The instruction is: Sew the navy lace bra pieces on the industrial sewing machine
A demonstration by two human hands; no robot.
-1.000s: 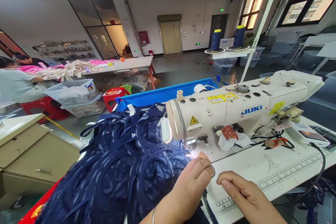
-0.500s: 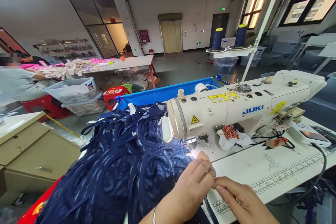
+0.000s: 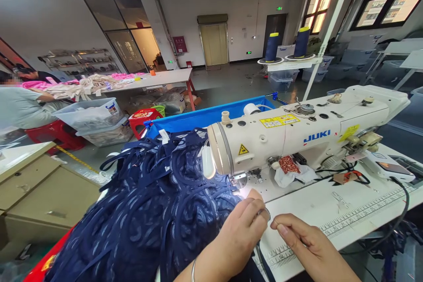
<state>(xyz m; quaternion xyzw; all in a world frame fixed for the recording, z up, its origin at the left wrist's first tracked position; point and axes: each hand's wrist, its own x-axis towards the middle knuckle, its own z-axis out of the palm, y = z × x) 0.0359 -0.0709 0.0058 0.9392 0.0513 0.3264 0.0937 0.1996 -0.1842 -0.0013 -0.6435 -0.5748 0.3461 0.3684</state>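
Nearest us, our left hand pinches a small ring-like piece (too small to name) while our right hand hovers just beside with its grip loosely open, empty. We judge we are readying the navy fabric, heaped on the tabletop, for the sewing machine beyond; feeding calls for a steady edge.

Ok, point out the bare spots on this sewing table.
Bare tabletop lies between the printed ruler and the sewing machine, right of the right hand. Crowded: the navy fabric pile at left, the white cloth and cables under the machine.
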